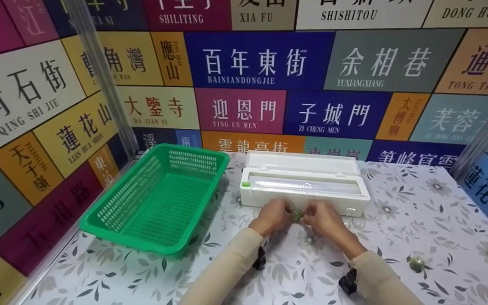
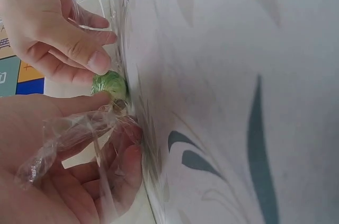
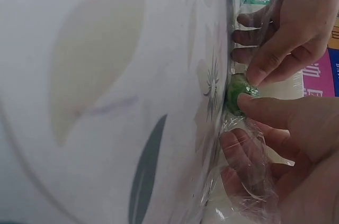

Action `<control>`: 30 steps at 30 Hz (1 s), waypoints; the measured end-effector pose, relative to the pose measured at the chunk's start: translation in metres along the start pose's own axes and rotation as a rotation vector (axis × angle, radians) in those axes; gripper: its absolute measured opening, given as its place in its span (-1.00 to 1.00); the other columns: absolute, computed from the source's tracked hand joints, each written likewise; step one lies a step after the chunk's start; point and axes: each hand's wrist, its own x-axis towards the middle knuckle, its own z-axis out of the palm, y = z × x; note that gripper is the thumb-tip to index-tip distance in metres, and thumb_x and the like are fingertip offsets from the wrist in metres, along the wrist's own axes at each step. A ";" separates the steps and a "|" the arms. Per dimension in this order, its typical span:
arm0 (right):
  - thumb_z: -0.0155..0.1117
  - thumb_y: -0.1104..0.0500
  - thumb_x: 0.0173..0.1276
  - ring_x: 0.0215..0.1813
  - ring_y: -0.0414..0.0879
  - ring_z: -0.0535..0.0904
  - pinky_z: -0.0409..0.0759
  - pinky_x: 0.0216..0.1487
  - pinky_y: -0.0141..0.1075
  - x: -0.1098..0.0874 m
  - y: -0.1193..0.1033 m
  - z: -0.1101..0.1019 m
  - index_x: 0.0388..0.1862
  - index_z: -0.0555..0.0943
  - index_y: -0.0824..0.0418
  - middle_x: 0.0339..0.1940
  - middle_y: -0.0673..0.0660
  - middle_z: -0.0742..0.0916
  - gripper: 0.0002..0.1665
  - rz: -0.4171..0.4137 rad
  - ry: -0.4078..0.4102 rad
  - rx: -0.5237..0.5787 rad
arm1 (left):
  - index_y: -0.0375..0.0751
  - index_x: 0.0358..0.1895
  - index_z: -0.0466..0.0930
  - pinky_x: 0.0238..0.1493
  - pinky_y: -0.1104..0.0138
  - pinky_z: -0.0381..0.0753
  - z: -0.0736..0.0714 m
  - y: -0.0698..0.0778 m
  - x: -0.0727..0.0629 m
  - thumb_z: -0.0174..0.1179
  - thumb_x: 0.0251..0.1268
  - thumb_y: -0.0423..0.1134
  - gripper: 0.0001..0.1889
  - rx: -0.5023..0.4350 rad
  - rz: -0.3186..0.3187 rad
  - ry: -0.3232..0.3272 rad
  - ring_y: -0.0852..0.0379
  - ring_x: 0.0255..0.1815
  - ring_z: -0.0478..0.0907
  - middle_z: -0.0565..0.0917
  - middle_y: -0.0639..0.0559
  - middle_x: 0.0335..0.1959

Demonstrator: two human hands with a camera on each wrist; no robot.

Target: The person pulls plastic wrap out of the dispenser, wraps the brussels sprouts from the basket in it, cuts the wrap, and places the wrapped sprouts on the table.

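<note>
Between my two hands, on the patterned tablecloth, is a small green Brussels sprout (image 1: 297, 215) in clear cling film (image 3: 246, 181). My left hand (image 1: 273, 217) pinches its side of the wrapped sprout, thumb on the film-covered leaves. From the other side my right hand (image 1: 323, 218) pinches it too, thumb pressing near the left thumb. Loose film trails over the fingers of both hands in the wrist views. Just behind the hands stands an open white cling film box (image 1: 303, 199) with a roll inside. Some fingertips are hidden behind the film and sprout.
A green perforated basket (image 1: 197, 212) stands on the left with nothing in it. To the right lies another small green wrapped ball (image 1: 417, 263). The box's lid (image 1: 303, 161) is tipped back towards the wall. Signs cover the walls behind the table.
</note>
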 end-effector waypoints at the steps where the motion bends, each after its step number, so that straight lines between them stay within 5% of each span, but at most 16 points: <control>1: 0.49 0.29 0.13 -0.34 -0.06 0.57 0.51 -0.34 -0.31 0.000 0.000 0.001 -0.33 0.68 0.20 -0.36 0.12 0.74 -0.86 -0.002 0.003 -0.006 | -0.18 -0.29 0.75 -0.22 0.34 0.66 0.000 0.000 0.000 0.37 0.21 -0.29 -0.94 0.000 -0.001 0.000 0.06 -0.28 0.66 0.78 -0.05 -0.27; 6: 0.48 0.25 0.16 -0.33 -0.07 0.58 0.51 -0.33 -0.30 -0.001 -0.001 0.004 -0.37 0.68 0.17 -0.35 0.09 0.76 -0.89 -0.004 0.004 -0.030 | -0.14 -0.22 0.76 -0.22 0.38 0.65 -0.005 0.000 -0.006 0.35 0.25 -0.26 -0.91 -0.009 0.009 -0.016 0.08 -0.24 0.68 0.79 -0.03 -0.15; 9: 0.47 0.23 0.19 -0.34 -0.08 0.58 0.50 -0.33 -0.30 -0.001 -0.002 0.006 -0.36 0.69 0.17 -0.34 0.09 0.77 -0.90 -0.006 -0.002 -0.030 | -0.21 -0.14 0.75 -0.20 0.36 0.69 -0.013 -0.003 -0.013 0.32 0.27 -0.29 -0.85 -0.028 0.047 0.031 0.05 -0.20 0.70 0.79 -0.09 -0.09; 16: 0.44 0.20 0.22 -0.34 -0.09 0.56 0.48 -0.33 -0.31 -0.002 0.000 0.004 -0.30 0.72 0.16 -0.29 0.10 0.78 -0.92 0.011 0.005 -0.039 | -0.24 -0.19 0.76 0.05 0.19 0.63 -0.037 -0.016 -0.028 0.40 0.14 -0.36 -0.84 -0.013 0.170 0.401 -0.06 -0.09 0.64 0.76 -0.13 -0.18; 19: 0.42 0.20 0.24 -0.35 -0.09 0.56 0.48 -0.36 -0.31 -0.001 0.000 0.004 -0.28 0.71 0.17 -0.27 0.11 0.79 -0.90 0.005 0.008 -0.060 | -0.21 -0.18 0.76 0.01 0.14 0.58 -0.042 -0.022 -0.032 0.46 0.09 -0.33 -0.80 -0.019 0.140 0.519 -0.08 -0.09 0.60 0.73 -0.14 -0.17; 23: 0.40 0.19 0.26 -0.38 -0.09 0.55 0.47 -0.39 -0.31 0.000 -0.002 0.002 -0.27 0.70 0.19 -0.29 0.13 0.78 -0.90 0.000 0.008 -0.087 | -0.20 -0.08 0.71 0.07 0.10 0.55 -0.045 -0.029 -0.035 0.50 0.05 -0.30 -0.67 -0.045 0.066 0.598 -0.11 0.02 0.54 0.64 -0.17 -0.07; 30: 0.34 0.16 0.33 -0.23 -0.01 0.63 0.57 -0.21 -0.16 -0.001 -0.016 -0.012 -0.19 0.72 0.17 -0.20 0.15 0.78 -0.86 0.005 -0.013 -0.115 | -0.27 0.14 0.58 0.27 0.00 0.50 -0.049 -0.047 -0.027 0.55 -0.01 -0.26 -0.42 -0.168 -0.021 0.619 -0.21 0.20 0.48 0.51 -0.29 0.14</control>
